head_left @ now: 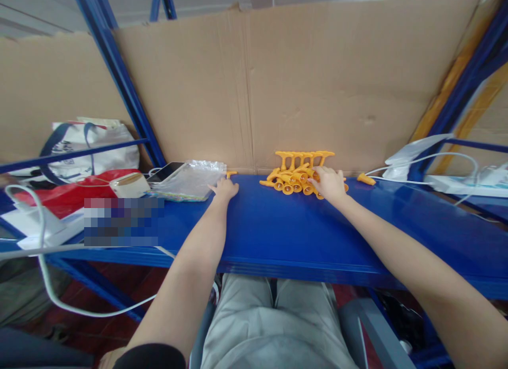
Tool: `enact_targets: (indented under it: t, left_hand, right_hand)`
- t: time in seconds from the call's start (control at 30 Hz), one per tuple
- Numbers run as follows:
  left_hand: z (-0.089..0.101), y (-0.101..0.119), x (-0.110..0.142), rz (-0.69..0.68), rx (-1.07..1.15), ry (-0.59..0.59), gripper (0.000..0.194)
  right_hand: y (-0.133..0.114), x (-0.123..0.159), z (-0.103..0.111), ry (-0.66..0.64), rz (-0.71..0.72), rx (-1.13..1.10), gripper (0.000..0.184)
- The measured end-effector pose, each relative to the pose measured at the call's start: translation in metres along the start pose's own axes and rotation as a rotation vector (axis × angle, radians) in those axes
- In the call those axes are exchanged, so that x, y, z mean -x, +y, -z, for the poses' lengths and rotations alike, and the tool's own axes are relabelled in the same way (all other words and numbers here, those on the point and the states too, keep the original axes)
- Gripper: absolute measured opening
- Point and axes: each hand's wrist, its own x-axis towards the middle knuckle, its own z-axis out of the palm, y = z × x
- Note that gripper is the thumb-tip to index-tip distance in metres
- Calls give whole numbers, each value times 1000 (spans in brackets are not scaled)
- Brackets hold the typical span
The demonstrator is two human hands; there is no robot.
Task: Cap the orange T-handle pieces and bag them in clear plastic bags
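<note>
My left hand (225, 189) rests on the blue shelf, its little finger stretched out to the side. At its fingertips is a yellow T-shaped plastic piece (232, 173), apparently in the grip, though the fingers partly hide it. My right hand (330, 183) reaches into a pile of yellow plastic pieces with flared, hollow ends (296, 181); its fingers close around one at the pile's right side, mostly hidden. Behind the pile, several similar pieces (305, 158) stand upright in a row by the cardboard. One loose yellow piece (365, 179) lies to the right of my right hand.
A cardboard panel (293, 83) backs the blue shelf (286, 226). Left of my left hand lie a clear plastic bag (190, 181), a dark-screened phone (169, 171) and a light-coloured device (129, 185). White cables and a power strip (468, 185) are at the right.
</note>
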Motion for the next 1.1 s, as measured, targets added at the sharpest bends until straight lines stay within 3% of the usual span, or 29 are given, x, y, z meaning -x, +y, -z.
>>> enact_targets:
  t: [0.33,0.8,1.0,1.1]
  left_hand:
    - [5,14,3,-204,-18,-53,37]
    - [18,33,17,-307,40,-13,33]
    - [23,42,27,-459,29,-68,32]
    - [28,42,29,-372,15,-17,35]
  right_hand:
    - [-6,1,4,-62,-16,11,45]
    - [-6,2,-2,-72,50,-21,52]
    - [-9,3,-3,-113,73,-61,52]
    - [-10,2,-2,-131,59,-67,51]
